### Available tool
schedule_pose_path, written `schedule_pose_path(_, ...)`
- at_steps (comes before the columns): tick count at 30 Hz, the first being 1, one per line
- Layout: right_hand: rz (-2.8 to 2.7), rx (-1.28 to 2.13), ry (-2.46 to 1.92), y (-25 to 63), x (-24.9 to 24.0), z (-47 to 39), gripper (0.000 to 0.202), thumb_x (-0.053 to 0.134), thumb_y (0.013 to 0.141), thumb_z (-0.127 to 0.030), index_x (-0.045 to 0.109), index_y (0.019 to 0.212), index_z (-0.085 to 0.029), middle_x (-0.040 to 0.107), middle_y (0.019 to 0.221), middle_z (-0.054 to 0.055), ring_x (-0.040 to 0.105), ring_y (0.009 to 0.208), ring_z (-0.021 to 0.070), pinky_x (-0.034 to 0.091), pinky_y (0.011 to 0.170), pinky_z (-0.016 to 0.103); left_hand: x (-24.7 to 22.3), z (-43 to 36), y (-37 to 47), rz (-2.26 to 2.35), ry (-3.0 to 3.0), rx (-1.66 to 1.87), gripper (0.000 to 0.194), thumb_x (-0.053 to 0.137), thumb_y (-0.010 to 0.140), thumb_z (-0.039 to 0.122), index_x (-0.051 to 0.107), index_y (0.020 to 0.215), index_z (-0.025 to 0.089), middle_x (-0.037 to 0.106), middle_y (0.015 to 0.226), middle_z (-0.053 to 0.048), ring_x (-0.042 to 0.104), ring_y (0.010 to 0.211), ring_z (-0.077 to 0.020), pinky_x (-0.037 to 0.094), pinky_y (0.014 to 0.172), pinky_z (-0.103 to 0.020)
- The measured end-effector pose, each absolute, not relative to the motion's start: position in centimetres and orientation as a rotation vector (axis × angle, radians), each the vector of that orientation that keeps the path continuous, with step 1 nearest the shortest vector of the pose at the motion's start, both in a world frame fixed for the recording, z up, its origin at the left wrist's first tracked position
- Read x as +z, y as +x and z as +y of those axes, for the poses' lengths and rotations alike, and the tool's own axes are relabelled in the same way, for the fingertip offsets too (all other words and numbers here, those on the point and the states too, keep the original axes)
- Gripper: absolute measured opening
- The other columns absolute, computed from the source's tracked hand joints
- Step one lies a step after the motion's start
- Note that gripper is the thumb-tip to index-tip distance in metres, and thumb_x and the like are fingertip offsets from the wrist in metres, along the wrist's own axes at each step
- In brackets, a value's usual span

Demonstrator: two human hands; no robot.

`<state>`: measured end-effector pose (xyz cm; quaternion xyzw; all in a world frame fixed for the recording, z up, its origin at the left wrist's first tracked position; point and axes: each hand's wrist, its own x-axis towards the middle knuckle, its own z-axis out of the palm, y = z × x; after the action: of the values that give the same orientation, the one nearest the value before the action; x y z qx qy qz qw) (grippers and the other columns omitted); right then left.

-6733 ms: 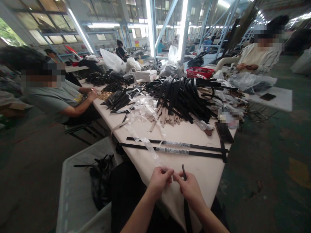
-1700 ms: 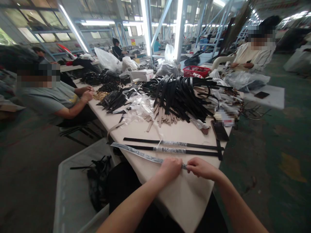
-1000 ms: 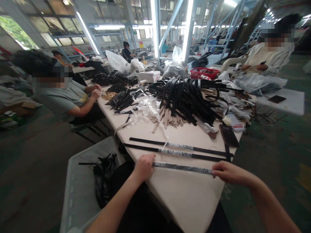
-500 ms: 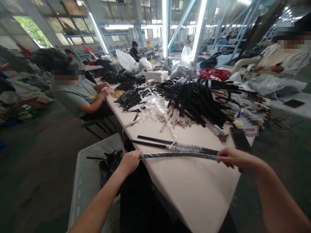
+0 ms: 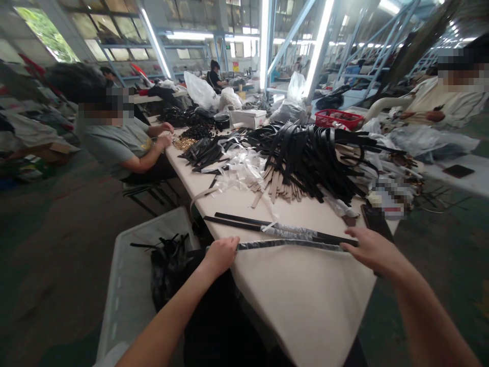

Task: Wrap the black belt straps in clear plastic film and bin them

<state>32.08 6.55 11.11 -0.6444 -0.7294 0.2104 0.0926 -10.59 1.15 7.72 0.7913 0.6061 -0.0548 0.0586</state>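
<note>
The left hand (image 5: pixel 221 253) closes on one end of a plastic-sleeved strap (image 5: pixel 290 244) at the table (image 5: pixel 305 300) edge above a white bin (image 5: pixel 126 285), while the right hand (image 5: pixel 372 250) lies flatter over the other end, fingers partly spread; whether it pinches is unclear. Held at both ends, the strap runs straight and taut between the hands, seemingly to lie flat, just beside two finished straps (image 5: pixel 244 223) and well short of the black strap pile (image 5: pixel 309 158).

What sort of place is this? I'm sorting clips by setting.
Most likely a belt or strap workshop on a factory floor: a heap of black straps covers the long table, co-workers sit alongside, and both hands stretch a wrapped strap.
</note>
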Motion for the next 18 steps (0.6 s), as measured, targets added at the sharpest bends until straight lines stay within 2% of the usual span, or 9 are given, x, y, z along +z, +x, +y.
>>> schedule_pose_path(1, -2.191, 0.526, -1.763, 28.9, 11.3, 5.5, 0.045, 0.066, 0.080, -0.038, 0.063, 0.118, -0.015, 0.064, 0.117, 0.018, 0.059, 0.109, 0.0329, 0.045, 0.095, 0.044, 7.8, 1.2, -10.0, 1.814, 2.404, -0.137, 0.017, 0.049, 0.087, 0.012, 0.056, 0.101, 0.018, 0.065, 0.096, -0.009, 0.064, 0.092, -0.0229, 0.049, 0.084, -0.033)
schedule_pose_path(3, -2.295, 0.558, -1.382, 21.1, 10.7, 3.3, 0.059, 0.062, 0.085, -0.030, 0.046, 0.140, -0.018, 0.056, 0.133, 0.015, 0.050, 0.123, 0.0298, 0.039, 0.104, 0.044, 8.1, 0.9, -8.9, 1.753, 2.424, -0.048, 0.020, 0.046, 0.088, 0.010, 0.055, 0.103, 0.019, 0.065, 0.096, -0.008, 0.064, 0.092, -0.0221, 0.049, 0.084, -0.033)
schedule_pose_path(5, -2.410, 0.563, -1.161, 13.9, 9.2, 1.5, 0.070, 0.062, 0.085, -0.024, 0.034, 0.148, -0.018, 0.052, 0.136, 0.015, 0.045, 0.126, 0.0299, 0.036, 0.107, 0.045, 8.6, 0.4, -8.6, 1.714, 2.439, 0.050, 0.026, 0.044, 0.088, 0.009, 0.054, 0.109, 0.019, 0.066, 0.102, -0.009, 0.063, 0.097, -0.0215, 0.047, 0.090, -0.033)
schedule_pose_path(8, -2.496, 0.528, -1.176, 8.4, 6.6, 0.5, 0.042, 0.048, 0.091, -0.011, 0.050, 0.133, -0.016, 0.061, 0.115, 0.013, 0.052, 0.110, 0.0264, 0.039, 0.100, 0.039, 9.3, -1.0, -10.9, 1.829, 2.413, 0.066, 0.035, 0.045, 0.087, 0.009, 0.052, 0.120, 0.018, 0.064, 0.115, -0.012, 0.061, 0.109, -0.0231, 0.044, 0.098, -0.035)
schedule_pose_path(10, -2.498, 0.510, -1.219, 8.2, 5.4, 0.6, 0.034, 0.042, 0.092, -0.005, 0.058, 0.120, -0.018, 0.061, 0.106, 0.010, 0.052, 0.104, 0.0246, 0.039, 0.096, 0.036, 9.6, -2.1, -13.7, 1.986, 2.321, -0.098, 0.032, 0.043, 0.088, 0.010, 0.055, 0.117, 0.017, 0.067, 0.110, -0.014, 0.064, 0.103, -0.0250, 0.047, 0.092, -0.037)
schedule_pose_path(12, -2.477, 0.496, -1.268, 8.8, 5.0, 0.8, 0.031, 0.042, 0.090, -0.003, 0.060, 0.111, -0.018, 0.060, 0.103, 0.010, 0.051, 0.101, 0.0245, 0.038, 0.094, 0.035, 9.6, -3.2, -16.1, 2.094, 2.214, -0.296, 0.027, 0.037, 0.092, 0.012, 0.057, 0.110, 0.017, 0.069, 0.097, -0.013, 0.068, 0.089, -0.0260, 0.050, 0.081, -0.037)
schedule_pose_path(14, -2.458, 0.477, -1.296, 8.6, 5.6, 0.6, 0.029, 0.046, 0.088, -0.005, 0.059, 0.111, -0.017, 0.060, 0.103, 0.011, 0.050, 0.101, 0.0257, 0.037, 0.094, 0.036, 9.7, -4.1, -17.2, 2.099, 2.191, -0.389, 0.028, 0.033, 0.095, 0.013, 0.058, 0.107, 0.017, 0.070, 0.087, -0.012, 0.069, 0.080, -0.0260, 0.051, 0.073, -0.036)
schedule_pose_path(18, -2.481, 0.435, -1.194, 3.9, 8.0, -0.7, 0.043, 0.059, 0.081, -0.022, 0.055, 0.124, -0.014, 0.061, 0.109, 0.014, 0.049, 0.104, 0.0294, 0.029, 0.103, 0.044, 10.2, -5.2, -15.9, 1.958, 2.363, -0.368, 0.030, 0.032, 0.094, 0.011, 0.060, 0.106, 0.015, 0.069, 0.091, -0.013, 0.068, 0.081, -0.0248, 0.049, 0.075, -0.034)
